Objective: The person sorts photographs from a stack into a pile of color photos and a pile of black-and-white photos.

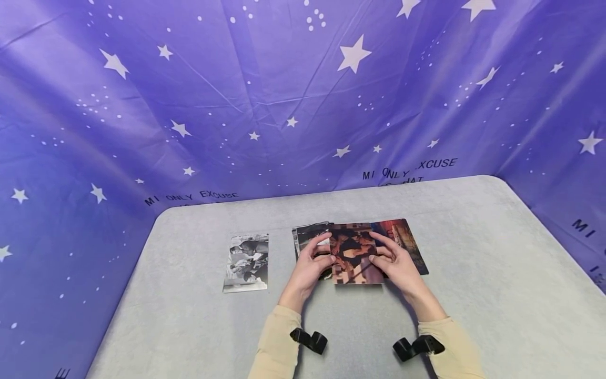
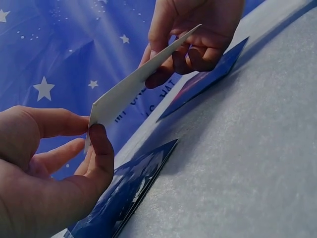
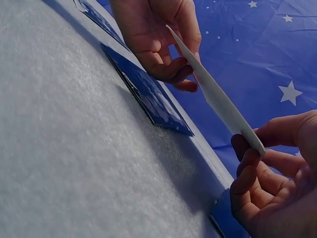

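Observation:
Both hands hold a reddish-brown photo print [image 1: 356, 255] above the table, its picture side toward the head camera. My left hand [image 1: 307, 266] pinches the left edge between thumb and fingers, and my right hand [image 1: 396, 264] pinches the right edge. In the left wrist view the pale back of the print [image 2: 126, 91] shows, raised and tilted. Behind the left hand lies a stack of photos [image 1: 310, 231], partly hidden by the hand and the held print. A colourful orange and dark photo [image 1: 408, 245] lies behind the right hand, also partly covered.
A black-and-white photo [image 1: 248, 263] lies by itself to the left on the grey table [image 1: 189, 316]. A purple star-printed cloth [image 1: 293, 79] hangs along the table's back and sides. Black cameras are strapped on both wrists over beige sleeves [image 1: 276, 342].

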Demonstrator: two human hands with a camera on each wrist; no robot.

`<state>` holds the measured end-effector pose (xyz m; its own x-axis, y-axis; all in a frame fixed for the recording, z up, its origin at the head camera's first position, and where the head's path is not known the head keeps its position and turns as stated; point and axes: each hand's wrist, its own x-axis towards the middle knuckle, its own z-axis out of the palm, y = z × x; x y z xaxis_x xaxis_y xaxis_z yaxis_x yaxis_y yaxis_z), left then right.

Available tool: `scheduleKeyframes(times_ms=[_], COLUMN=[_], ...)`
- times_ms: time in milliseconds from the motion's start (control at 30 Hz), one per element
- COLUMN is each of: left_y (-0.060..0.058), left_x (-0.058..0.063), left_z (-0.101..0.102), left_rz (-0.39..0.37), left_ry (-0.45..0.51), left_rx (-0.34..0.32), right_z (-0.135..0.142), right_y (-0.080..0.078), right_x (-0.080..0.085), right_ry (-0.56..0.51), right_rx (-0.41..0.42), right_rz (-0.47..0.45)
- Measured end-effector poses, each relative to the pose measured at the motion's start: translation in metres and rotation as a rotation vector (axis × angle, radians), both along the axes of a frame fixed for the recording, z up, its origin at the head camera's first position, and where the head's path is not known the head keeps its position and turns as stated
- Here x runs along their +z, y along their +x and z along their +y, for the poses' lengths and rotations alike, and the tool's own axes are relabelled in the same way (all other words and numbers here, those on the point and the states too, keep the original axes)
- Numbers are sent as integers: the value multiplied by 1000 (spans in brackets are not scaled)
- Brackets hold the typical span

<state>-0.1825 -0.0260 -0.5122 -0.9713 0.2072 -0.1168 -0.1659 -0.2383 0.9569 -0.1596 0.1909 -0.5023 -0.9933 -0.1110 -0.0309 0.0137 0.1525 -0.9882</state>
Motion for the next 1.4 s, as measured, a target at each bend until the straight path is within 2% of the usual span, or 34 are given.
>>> scheduleKeyframes(times_ms=[367, 667, 1100, 1233, 1400], left_y=[-1, 2, -3, -5, -9], left_x=[-2, -3, -2, -1, -1], left_z=[15, 31, 46, 53, 61], left_rz=[40, 17, 83, 103, 126], left_ry=[-41, -102, -181, -194, -256], left_rx=[-32, -40, -57, -71, -82], right_z=[14, 28, 43, 47, 52], right_y=[1, -1, -2, -2, -4], right_x=[1, 3, 3, 4, 4], right_ry=[18, 35, 145, 192, 261], right_rx=[-14, -18, -12, -32, -65], right_rz=[20, 37, 71, 87, 99])
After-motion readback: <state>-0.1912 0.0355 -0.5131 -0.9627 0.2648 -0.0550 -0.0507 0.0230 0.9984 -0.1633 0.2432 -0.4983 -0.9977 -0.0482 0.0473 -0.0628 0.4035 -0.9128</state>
